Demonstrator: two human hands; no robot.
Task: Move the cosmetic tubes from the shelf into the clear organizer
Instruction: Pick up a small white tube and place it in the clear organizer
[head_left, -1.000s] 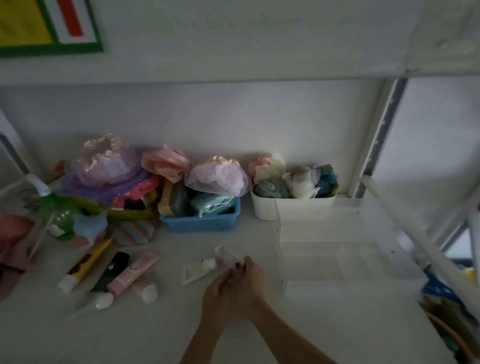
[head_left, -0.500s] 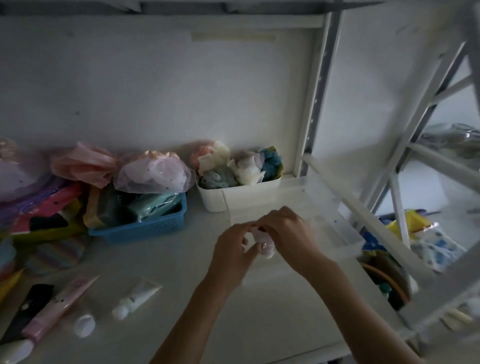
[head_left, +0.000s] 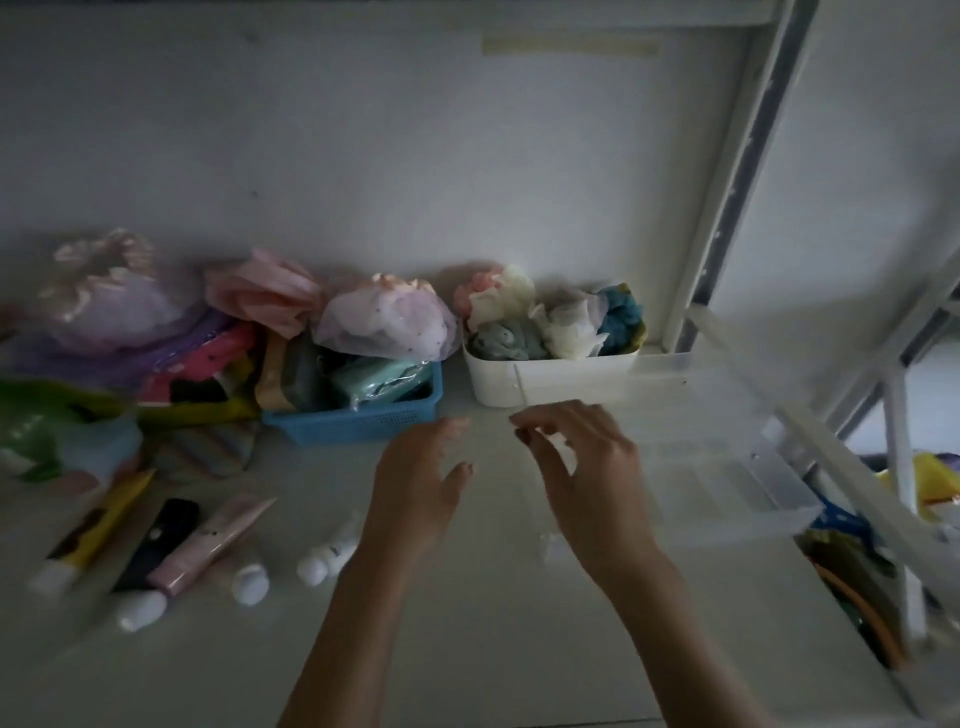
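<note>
Several cosmetic tubes lie on the white shelf at the left: a yellow tube (head_left: 96, 525), a black tube (head_left: 158, 540), a pink tube (head_left: 213, 540), a white-capped tube (head_left: 250, 583) and a small white tube (head_left: 332, 552). The clear organizer (head_left: 753, 470) stands at the right, in front of the white bin. My left hand (head_left: 421, 488) hovers open just left of the organizer, above the small white tube. My right hand (head_left: 587, 467) is over the organizer's near-left part, fingers loosely spread, nothing visible in it. A pale blurred shape (head_left: 550, 543) shows under its wrist.
A blue basket (head_left: 358, 415) of packets and a white bin (head_left: 550, 382) of cloths stand against the back wall. Shower caps and bags (head_left: 114, 306) pile up at the left. A shelf upright (head_left: 727, 208) and slanted rails (head_left: 857, 499) border the right.
Both hands held a small pink tube together over the organizer half a second ago. Now they have parted and the tube is out of them. The view has swung back left.
</note>
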